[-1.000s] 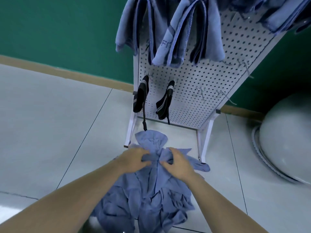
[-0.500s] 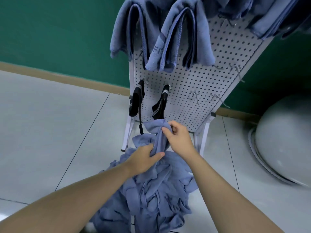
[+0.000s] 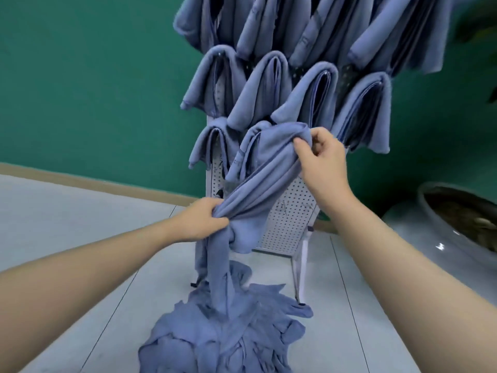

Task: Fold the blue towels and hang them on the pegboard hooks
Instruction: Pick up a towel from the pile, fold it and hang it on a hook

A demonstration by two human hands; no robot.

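Blue crumpled towels in a heap [image 3: 228,332] on the floor await folding. Your left hand [image 3: 200,222] and right hand [image 3: 321,160] each clutch one unfolded blue towel [image 3: 263,184]. Beyond, many folded blue towels [image 3: 295,98] already hang on the white perforated pegboard [image 3: 290,211].

The upper pegboard [image 3: 289,211] is crowded by hung towels [image 3: 269,87]; bare holes are left low down, while the floor [image 3: 67,224] ahead is blocked by a towel heap [image 3: 228,332].
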